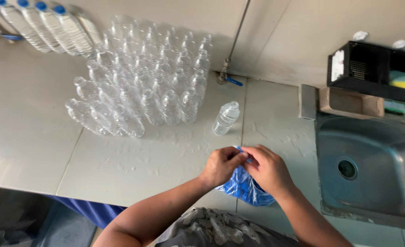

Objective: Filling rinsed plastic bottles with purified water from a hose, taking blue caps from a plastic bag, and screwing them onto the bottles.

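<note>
here both hands, left (220, 165) and right (267, 170), pinch the mouth of a blue bag (244, 188) of caps near the surface's (133, 160) front edge, fingers closed on the plastic. best to part the mouth gently, keeping the bag resting low so no caps spill towards the sink (372, 169).

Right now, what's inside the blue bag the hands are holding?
The blue bag bulges with many small round blue pieces, maybe bottle caps. The left hand and right hand pinch its top together, hiding the opening and whatever lies deeper.
</note>
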